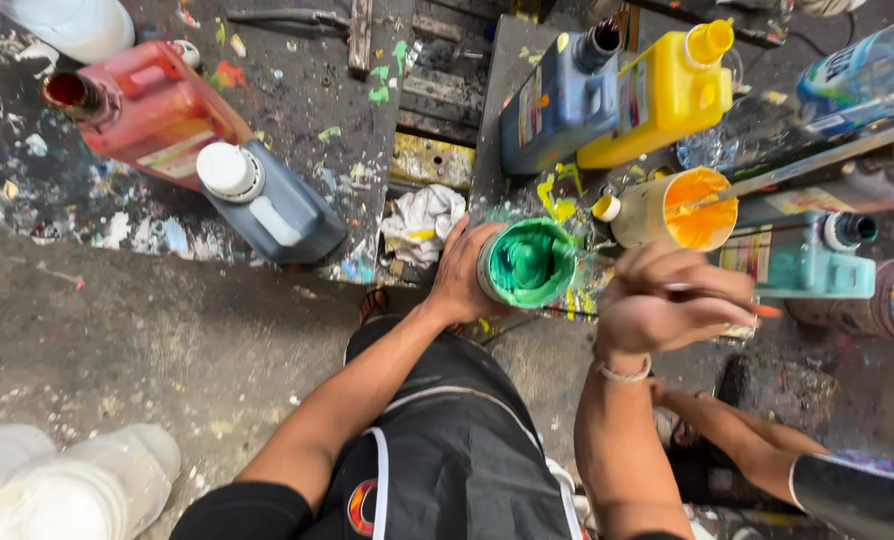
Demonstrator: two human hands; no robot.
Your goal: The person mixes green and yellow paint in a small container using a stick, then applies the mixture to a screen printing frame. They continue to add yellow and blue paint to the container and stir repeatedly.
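A paint workshop: a paint-spattered floor [117, 230], big colour jugs [667, 90] and an open green tub [527, 263].

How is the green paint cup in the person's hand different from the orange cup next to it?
The green paint cup holds green paint and is gripped by the left hand; the orange paint cup holds orange paint and stands unheld. The orange cup has a stick resting in it; the green cup has none. Both are open, round and paint-smeared.
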